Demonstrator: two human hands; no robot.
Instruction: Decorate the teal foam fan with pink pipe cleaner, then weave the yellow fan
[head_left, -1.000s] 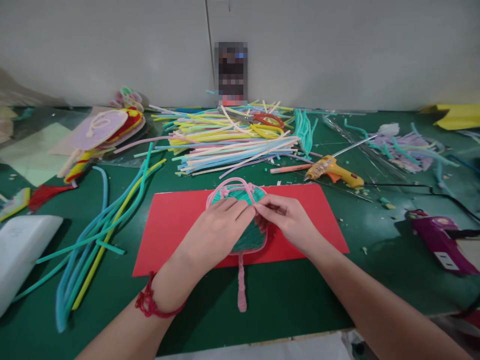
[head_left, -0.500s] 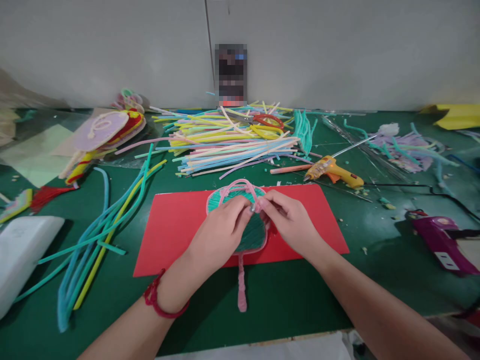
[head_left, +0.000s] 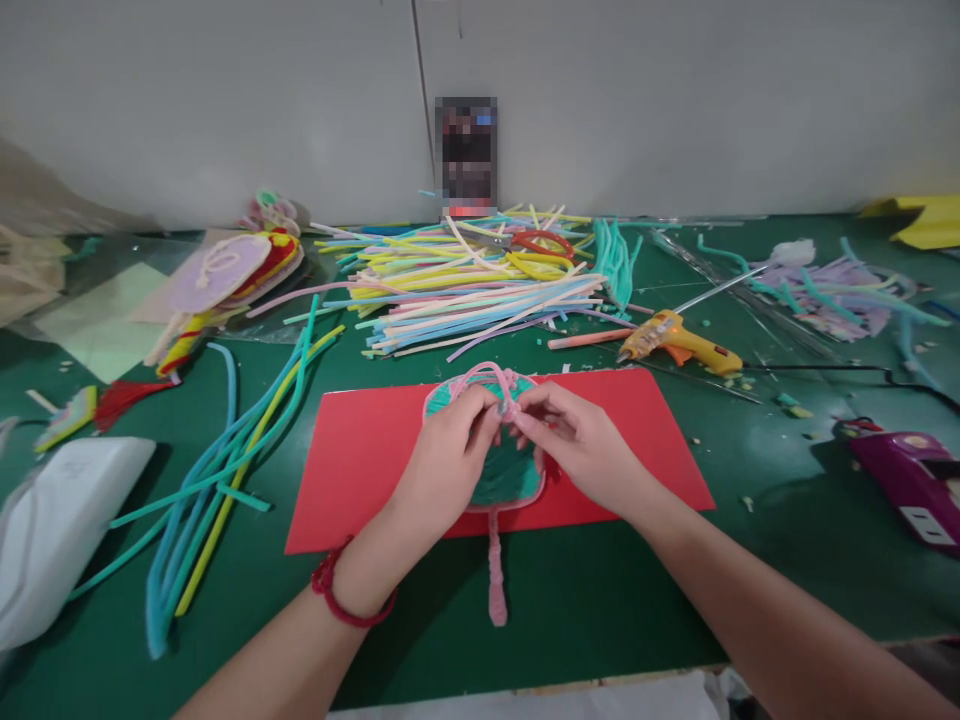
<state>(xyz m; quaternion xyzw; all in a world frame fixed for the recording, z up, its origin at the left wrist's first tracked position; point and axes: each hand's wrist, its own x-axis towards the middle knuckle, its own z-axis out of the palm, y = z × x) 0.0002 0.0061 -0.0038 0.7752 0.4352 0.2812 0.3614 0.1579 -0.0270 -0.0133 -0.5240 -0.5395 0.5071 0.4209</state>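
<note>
A pink pipe cleaner (head_left: 493,368) is bent into loops, and both my hands pinch it where its strands meet. My left hand (head_left: 444,455) grips from the left with thumb and fingers together; a small greyish spot shows at the thumb tip. From the right, my right hand (head_left: 581,435) pinches the same spot, its fingertips almost touching the left ones. Beneath them a teal hand fan (head_left: 504,482) with a pink rim and pink handle (head_left: 496,585) lies on a red card (head_left: 360,470). My hands cover the fan's upper middle.
Pipe cleaners (head_left: 465,305) in many colours lie piled behind, with scissors (head_left: 541,245) on top. A yellow glue gun (head_left: 686,342) rests at right, its cord trailing. Loose stems (head_left: 225,450), finished fans (head_left: 217,275) and a white device (head_left: 75,540) are at left.
The whole view has shifted slightly to the right. My fingers have adjusted a little on the pink pipe cleaner, and its loop leans differently. Both hands keep their pinch over the fan.
</note>
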